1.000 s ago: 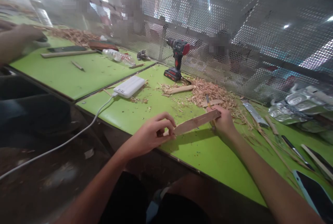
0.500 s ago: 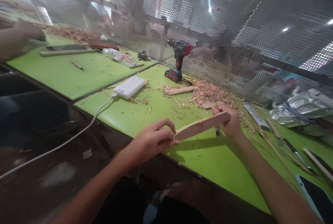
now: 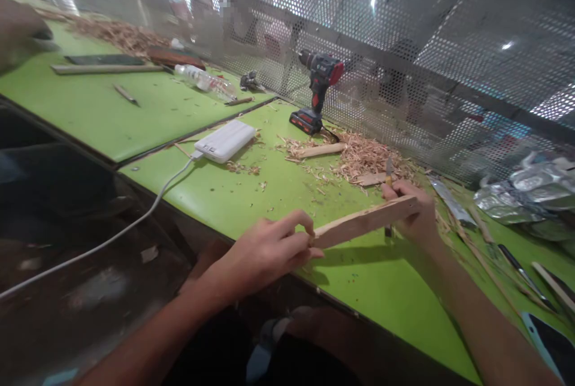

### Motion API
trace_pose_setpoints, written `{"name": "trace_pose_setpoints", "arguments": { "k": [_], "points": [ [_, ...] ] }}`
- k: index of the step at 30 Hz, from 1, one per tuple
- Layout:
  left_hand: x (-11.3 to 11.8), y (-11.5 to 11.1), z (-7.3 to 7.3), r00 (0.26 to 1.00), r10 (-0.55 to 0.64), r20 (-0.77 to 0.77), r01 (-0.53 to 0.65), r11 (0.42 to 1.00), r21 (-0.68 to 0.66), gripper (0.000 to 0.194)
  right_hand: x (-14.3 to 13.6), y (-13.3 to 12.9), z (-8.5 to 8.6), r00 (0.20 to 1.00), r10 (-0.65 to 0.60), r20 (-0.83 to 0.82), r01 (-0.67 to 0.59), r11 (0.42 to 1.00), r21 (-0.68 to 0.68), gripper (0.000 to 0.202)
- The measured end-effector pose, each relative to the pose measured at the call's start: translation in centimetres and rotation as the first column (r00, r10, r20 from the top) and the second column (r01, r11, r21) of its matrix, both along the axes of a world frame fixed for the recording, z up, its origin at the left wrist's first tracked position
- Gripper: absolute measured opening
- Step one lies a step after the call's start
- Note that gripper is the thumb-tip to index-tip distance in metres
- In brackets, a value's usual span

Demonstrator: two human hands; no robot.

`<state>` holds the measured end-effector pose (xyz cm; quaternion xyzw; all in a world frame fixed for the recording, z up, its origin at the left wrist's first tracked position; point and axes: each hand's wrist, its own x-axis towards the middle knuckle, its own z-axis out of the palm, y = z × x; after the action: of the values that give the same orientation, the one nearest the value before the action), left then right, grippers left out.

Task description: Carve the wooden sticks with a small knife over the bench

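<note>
A flat, pale strip of wood point(image 3: 365, 222) is held between my two hands, tilted up toward the right above the green tabletop. My left hand point(image 3: 276, 245) pinches its near left end between thumb and fingers. My right hand point(image 3: 415, 212) grips the other end, where a small dark hole shows. The same right hand also holds a knife point(image 3: 389, 172), with its blade pointing up and a yellowish part at the fingers; its dark lower end shows beneath the wood. Part of the knife is hidden behind the strip and my fingers.
A cordless drill point(image 3: 318, 90) stands by the perforated metal screen point(image 3: 354, 33). Wood shavings point(image 3: 368, 155) lie behind my right hand. A white power bank point(image 3: 225, 140) with a cable sits left. A phone point(image 3: 550, 344) and a pen point(image 3: 516, 263) lie right. Another person's hand point(image 3: 22, 27) is far left.
My view has shifted slightly, so the hands and wood appear a little further right. The grip on the wood strip and knife looks the same.
</note>
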<state>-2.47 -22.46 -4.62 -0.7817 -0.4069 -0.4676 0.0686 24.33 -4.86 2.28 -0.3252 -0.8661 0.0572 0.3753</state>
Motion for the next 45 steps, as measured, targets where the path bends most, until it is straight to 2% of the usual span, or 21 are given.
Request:
{"name": "trace_pose_setpoints", "arguments": {
  "k": [4,13,15,18,21,23,26,29,31,33,35,37,42,45],
  "points": [
    [0.0,-0.1,0.4,0.999,0.027,-0.047,-0.027,1.0,0.013,0.028,0.1,-0.1,-0.2,0.995,-0.095,0.018,0.096,0.993,-0.064,0.049],
    [0.0,-0.1,0.2,1.0,0.002,-0.013,-0.002,1.0,-0.015,0.028,0.2,0.2,-0.4,0.998,-0.056,-0.003,0.056,0.993,-0.106,0.049],
    [0.0,-0.1,0.2,0.998,-0.035,0.044,0.038,0.997,-0.067,0.027,0.2,0.1,-0.3,0.998,-0.058,-0.006,0.057,0.993,-0.105,0.049],
    [-0.2,0.2,0.4,0.969,-0.102,0.224,0.147,0.97,-0.194,0.029,0.3,0.3,-0.3,0.996,-0.084,-0.027,0.08,0.987,-0.143,0.045],
    [-0.4,0.7,0.8,0.898,-0.082,0.432,0.268,0.881,-0.389,0.026,0.6,1.1,-0.7,0.99,-0.118,-0.081,0.093,0.962,-0.258,0.042],
    [-0.5,1.2,1.2,0.837,-0.003,0.547,0.346,0.777,-0.525,0.024,0.8,1.8,-1.2,0.98,-0.143,-0.141,0.088,0.938,-0.335,0.043],
    [-0.9,1.9,1.9,0.763,0.116,0.636,0.44,0.627,-0.643,0.041,1.1,2.8,-1.9,0.961,-0.179,-0.21,0.085,0.916,-0.392,0.045],
    [-1.3,2.4,2.9,0.786,0.125,0.605,0.477,0.501,-0.723,0.046,1.1,3.2,-2.3,0.948,-0.195,-0.251,0.084,0.915,-0.394,0.053],
    [-1.3,2.6,3.5,0.814,0.109,0.57,0.469,0.456,-0.756,0.046,1.0,3.2,-2.2,0.937,-0.176,-0.303,0.046,0.919,-0.391,0.058],
    [-1.0,2.8,3.7,0.807,0.143,0.573,0.445,0.491,-0.749,0.048,0.9,3.0,-1.8,0.917,-0.151,-0.369,0.003,0.928,-0.372,0.061],
    [-0.5,2.9,3.7,0.761,0.202,0.616,0.423,0.564,-0.709,0.049,0.9,2.8,-1.4,0.899,-0.137,-0.416,-0.014,0.94,-0.34,0.062],
    [0.0,3.0,3.6,0.706,0.225,0.671,0.445,0.596,-0.668,0.053,1.0,2.6,-1.0,0.889,-0.134,-0.437,-0.009,0.951,-0.31,0.062],
    [0.8,3.8,3.3,0.648,0.237,0.724,0.512,0.569,-0.644,0.063,1.1,2.3,-0.8,0.927,-0.123,-0.355,0.042,0.973,-0.226,0.058],
    [1.2,4.0,3.4,0.617,0.228,0.753,0.548,0.563,-0.619,0.066,0.6,1.3,-0.9,0.967,-0.029,-0.254,-0.031,0.973,-0.228,0.051]
  ]
}}
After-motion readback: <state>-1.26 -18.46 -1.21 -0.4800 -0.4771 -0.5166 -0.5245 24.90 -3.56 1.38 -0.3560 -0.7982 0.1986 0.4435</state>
